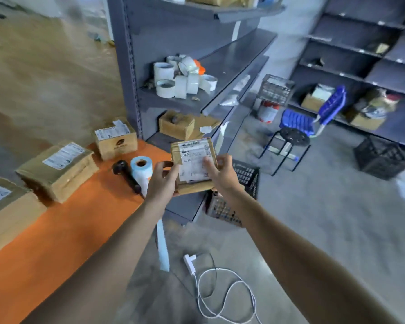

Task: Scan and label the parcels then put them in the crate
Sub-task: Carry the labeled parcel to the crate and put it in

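I hold a small brown parcel [192,160] with a white shipping label in the air past the end of the orange table [56,242]. My left hand [161,181] grips its left edge and my right hand [220,174] grips its right side, thumb lying on the label. A black crate [246,181] stands on the floor just below and behind the parcel. On the table lie a black handheld scanner [126,175] and a pale blue label roll [142,169]. Three more labelled parcels sit on the table: a small box [116,139], a padded one [59,170] and a box [5,211] at the left edge.
A grey metal shelf unit [185,66] with tape rolls [180,78] stands behind the table end. A white power strip and cable [211,277] lie on the floor. Further right are a black stool [292,139], a blue chair [313,115], another black crate [381,157] and dark wall shelving.
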Demonstrator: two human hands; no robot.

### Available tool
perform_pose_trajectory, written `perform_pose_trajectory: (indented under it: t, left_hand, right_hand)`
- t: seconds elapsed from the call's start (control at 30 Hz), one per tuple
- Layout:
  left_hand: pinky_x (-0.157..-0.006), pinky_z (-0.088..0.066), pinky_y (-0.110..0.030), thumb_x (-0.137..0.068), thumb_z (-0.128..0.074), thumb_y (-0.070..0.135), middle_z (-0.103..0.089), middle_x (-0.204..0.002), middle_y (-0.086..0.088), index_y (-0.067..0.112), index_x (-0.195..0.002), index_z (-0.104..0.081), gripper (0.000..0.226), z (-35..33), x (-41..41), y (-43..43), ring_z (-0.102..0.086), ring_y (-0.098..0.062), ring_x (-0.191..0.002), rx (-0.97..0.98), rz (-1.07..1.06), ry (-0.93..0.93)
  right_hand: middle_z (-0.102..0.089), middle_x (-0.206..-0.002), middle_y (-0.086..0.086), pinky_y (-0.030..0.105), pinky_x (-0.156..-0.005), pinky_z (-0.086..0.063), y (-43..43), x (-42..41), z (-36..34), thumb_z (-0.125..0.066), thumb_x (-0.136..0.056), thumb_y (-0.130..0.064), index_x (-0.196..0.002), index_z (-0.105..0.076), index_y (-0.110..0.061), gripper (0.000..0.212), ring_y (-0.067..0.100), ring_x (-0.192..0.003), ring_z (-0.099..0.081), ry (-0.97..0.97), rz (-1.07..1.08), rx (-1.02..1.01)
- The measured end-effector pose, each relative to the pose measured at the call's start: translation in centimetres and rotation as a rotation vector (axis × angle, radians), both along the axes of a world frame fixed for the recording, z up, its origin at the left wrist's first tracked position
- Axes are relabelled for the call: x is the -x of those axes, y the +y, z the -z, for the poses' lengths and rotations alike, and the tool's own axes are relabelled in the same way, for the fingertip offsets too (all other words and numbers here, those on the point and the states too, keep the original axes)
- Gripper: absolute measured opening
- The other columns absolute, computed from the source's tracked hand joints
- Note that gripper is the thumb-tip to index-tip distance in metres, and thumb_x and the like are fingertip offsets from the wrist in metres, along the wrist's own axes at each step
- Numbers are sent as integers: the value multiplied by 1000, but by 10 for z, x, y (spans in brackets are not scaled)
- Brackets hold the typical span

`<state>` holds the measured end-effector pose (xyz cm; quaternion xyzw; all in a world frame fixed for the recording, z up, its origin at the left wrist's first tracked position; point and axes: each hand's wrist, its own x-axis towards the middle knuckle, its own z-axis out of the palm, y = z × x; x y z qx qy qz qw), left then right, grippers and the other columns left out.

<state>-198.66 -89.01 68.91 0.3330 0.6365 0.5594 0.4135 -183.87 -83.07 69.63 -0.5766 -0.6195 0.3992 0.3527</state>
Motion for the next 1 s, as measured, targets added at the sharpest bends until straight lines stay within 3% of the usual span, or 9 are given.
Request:
perform_pose_trajectory:
  t: [0.07,0.17,0.27,0.47,0.63,0.83,1.0]
  left_hand:
    - [-65,-57,-35,-97,-53,40,-62,-103,2,25,-104,-52,17,0,-30,6,-63,-19,-94,-21,78,47]
    - [-82,-55,-43,-98,-51,40,-61,-105,5,29,-100,-50,12,-4,-86,19,-62,-13,-93,-25,204,62]
    - [-72,-54,-36,-100,-50,31,-56,-96,10,18,-108,-48,16,-8,-145,34,-57,-3,-83,-46,254,17]
    - [-53,-54,-23,-100,-50,34,-62,-98,10,25,-105,-48,11,3,-265,77,-61,-3,-80,-22,353,17]
    - [-79,-59,-46,-96,-52,43,-63,-111,7,29,-110,-49,21,12,-355,124,-65,-14,-96,-16,366,43]
    - [-78,-55,-40,-98,-50,38,-61,-107,8,27,-107,-48,14,14,-423,179,-62,-11,-95,2,300,-5]
    - [-83,-56,-51,-89,-55,48,-61,-106,7,33,-94,-48,17,21,-437,242,-62,-21,-103,11,251,17]
  right_hand:
    - [-56,-98,-6,26,-67,-43,-4,-36,-2,-56,-95,-48,-109,-42,-19,36,16,-90,-58,23,76,-21]
    - [-59,-104,-3,28,-74,-44,-7,-95,-3,-57,-94,-48,-113,-42,-19,38,15,-92,-60,70,188,-7]
    - [-62,-104,0,31,-76,-48,-3,-152,-2,-57,-93,-49,-114,-43,-20,38,18,-93,-63,90,265,-1]
    - [-63,-95,-1,45,-78,-56,29,-276,9,-53,-94,-52,-111,-42,-25,34,19,-80,-63,104,344,32]
    - [-59,-94,-10,49,-85,-56,80,-370,13,-46,-97,-51,-115,-41,-26,31,11,-82,-60,79,306,46]
    - [-58,-94,-9,52,-86,-55,147,-435,11,-46,-98,-48,-112,-40,-26,27,21,-90,-61,29,214,94]
    - [-57,-90,-6,45,-83,-54,220,-453,15,-44,-99,-47,-114,-41,-22,29,17,-80,-55,-41,113,100]
